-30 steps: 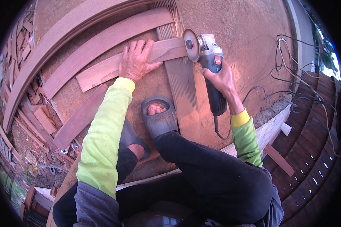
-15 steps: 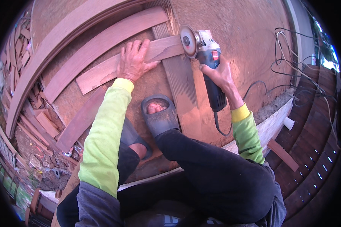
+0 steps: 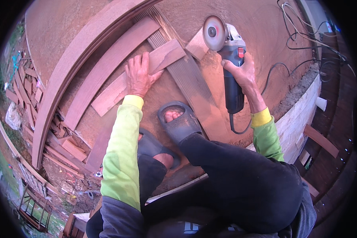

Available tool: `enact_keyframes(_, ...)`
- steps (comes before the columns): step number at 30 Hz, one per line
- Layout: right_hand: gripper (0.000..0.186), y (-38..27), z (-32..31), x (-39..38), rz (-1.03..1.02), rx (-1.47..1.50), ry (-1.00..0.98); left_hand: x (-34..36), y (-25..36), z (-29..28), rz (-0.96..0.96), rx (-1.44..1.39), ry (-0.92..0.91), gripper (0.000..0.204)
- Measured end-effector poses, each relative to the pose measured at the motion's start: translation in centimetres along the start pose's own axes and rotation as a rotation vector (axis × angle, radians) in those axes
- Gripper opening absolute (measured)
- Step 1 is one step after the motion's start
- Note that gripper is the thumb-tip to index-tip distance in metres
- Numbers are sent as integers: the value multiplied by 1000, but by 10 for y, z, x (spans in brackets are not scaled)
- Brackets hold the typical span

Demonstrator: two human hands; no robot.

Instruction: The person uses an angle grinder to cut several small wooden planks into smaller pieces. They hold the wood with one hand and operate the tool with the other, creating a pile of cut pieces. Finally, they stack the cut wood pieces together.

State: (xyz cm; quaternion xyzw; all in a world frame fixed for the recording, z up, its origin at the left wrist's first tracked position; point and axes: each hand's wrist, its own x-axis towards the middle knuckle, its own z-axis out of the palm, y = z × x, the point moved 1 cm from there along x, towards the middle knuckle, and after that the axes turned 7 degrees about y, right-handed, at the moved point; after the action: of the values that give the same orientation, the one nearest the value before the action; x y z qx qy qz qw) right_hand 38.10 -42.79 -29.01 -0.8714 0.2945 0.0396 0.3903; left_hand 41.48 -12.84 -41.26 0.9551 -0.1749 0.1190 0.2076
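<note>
My left hand (image 3: 139,77) lies across a short, flat wooden board (image 3: 168,54), fingers over its far edge and thumb spread along the near side, holding it down. That board rests across a grooved plank (image 3: 192,85). In my right hand (image 3: 244,75) is an angle grinder (image 3: 233,85), gripped by its dark body with the thumb near the red switch. Its round disc (image 3: 214,32) is raised, apart from the board's end. A small wooden block (image 3: 197,45) lies between the board's end and the disc, partly hidden by the grinder.
Curved wooden pieces (image 3: 111,65) lie beyond the board. Wood scraps (image 3: 25,85) are heaped at the left. The grinder's cord (image 3: 267,79) runs right toward tangled cables (image 3: 299,33). My sandalled foot (image 3: 178,121) stands beside the grooved plank. A white cup (image 3: 321,103) sits at the right.
My right hand has drawn the grinder away from the board's end, and the small block now shows there. My left hand stays on the board. The view has shifted.
</note>
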Motion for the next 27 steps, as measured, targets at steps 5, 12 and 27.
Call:
enact_keyframes(5, 46, 15, -16, -10, 72, 106, 91, 19, 0, -38, 66, -149, -65, 78)
enact_keyframes(12, 46, 25, -21, -19, 165, 287, 104, 26, -20, -132, 39, -300, -216, 83)
enact_keyframes(27, 48, 29, -12, -24, 157, 287, 110, -147, -88, -239, -198, 95, -358, 82)
